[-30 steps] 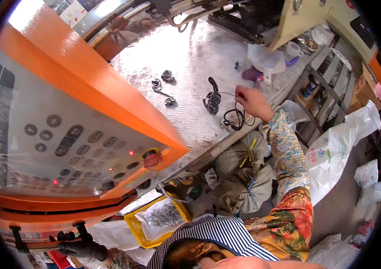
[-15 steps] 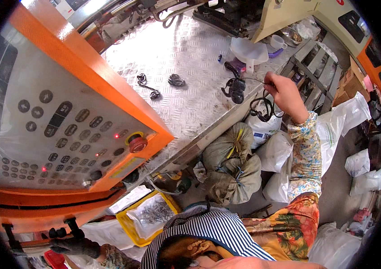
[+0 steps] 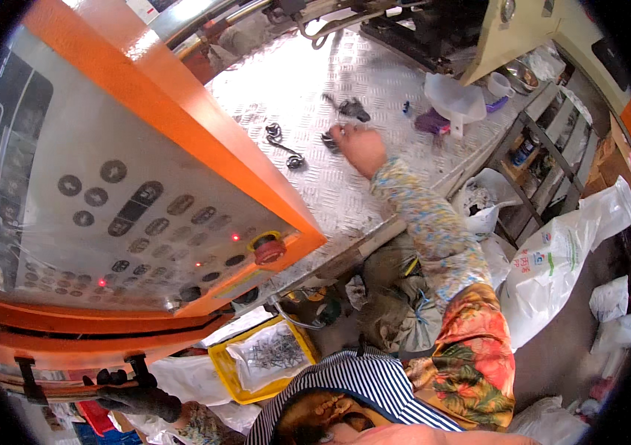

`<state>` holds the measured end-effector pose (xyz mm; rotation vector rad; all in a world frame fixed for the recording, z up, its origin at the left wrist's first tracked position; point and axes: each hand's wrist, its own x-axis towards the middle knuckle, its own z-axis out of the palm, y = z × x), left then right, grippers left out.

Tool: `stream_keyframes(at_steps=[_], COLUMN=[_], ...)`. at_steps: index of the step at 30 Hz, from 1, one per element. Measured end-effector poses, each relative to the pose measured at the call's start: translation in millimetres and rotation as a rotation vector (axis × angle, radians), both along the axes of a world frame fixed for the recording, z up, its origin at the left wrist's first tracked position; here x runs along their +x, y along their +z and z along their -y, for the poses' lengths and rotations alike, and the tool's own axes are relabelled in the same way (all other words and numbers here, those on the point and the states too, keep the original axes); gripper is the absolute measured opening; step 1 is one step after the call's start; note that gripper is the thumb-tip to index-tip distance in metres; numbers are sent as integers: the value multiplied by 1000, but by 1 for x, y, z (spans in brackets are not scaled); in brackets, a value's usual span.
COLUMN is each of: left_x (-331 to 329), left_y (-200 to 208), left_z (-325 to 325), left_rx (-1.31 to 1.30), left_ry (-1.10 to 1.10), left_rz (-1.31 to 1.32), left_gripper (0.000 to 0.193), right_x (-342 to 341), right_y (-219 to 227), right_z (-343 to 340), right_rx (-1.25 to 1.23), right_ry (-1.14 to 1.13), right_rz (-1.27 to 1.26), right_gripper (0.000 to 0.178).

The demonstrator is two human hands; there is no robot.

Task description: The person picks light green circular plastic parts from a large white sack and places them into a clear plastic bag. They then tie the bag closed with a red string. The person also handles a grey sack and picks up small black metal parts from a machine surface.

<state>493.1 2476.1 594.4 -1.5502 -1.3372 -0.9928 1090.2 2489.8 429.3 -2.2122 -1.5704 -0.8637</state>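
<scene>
My bare right hand [image 3: 361, 150] reaches over the bright metal tread plate [image 3: 300, 81], its fingertips closed on a small black coiled piece [image 3: 330, 142]. Just beyond it lies a blurred black bundle [image 3: 354, 110]. Left of my hand, another twisted black piece [image 3: 284, 147] with knobbly ends rests on the plate. My left hand [image 3: 145, 402], in a dark glove, is at the lower left. Its fingers are wrapped round the handle bar [image 3: 70, 391] under the orange machine panel.
An orange control panel [image 3: 182, 126] with a red knob [image 3: 268, 249] fills the left. Right of the plate stand a white plastic scoop [image 3: 455, 100], a cup [image 3: 499, 84] and a metal rack [image 3: 545, 159]. Below are a yellow tray [image 3: 222, 363], sacks [image 3: 404, 311] and a white bag [image 3: 553, 259].
My right hand has swung left from the plate's edge to the small coil; the black strand it held is gone from it. The black bundle has moved left across the plate. My left hand stays.
</scene>
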Motion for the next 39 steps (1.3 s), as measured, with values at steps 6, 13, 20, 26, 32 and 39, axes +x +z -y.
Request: stream_keyframes(at_steps=[6, 13, 20, 26, 32, 39], left_x=[12, 11, 12, -17, 26, -13], left_y=[6, -2, -1, -10, 4, -5], left_z=[1, 3, 0, -6, 3, -4], left_rx=[129, -56, -12, 87, 21, 72], left_ry=[-123, -225, -160, -133, -308, -40], left_rz=[81, 681, 462, 154, 657, -36], left_gripper=[69, 64, 75, 63, 58, 59], right_x=[-13, 1, 32, 40, 55, 33], right_y=[-79, -59, -47, -83, -86, -82], right_z=[-45, -73, -94, -80, -47, -36], right_rx=[-128, -162, -428, -377, -260, -130], right_ry=[-127, -239, -248, -205, -40, -75], right_rz=[-130, -174, -454, -210, -98, -187], right_gripper=[30, 53, 39, 27, 21, 14])
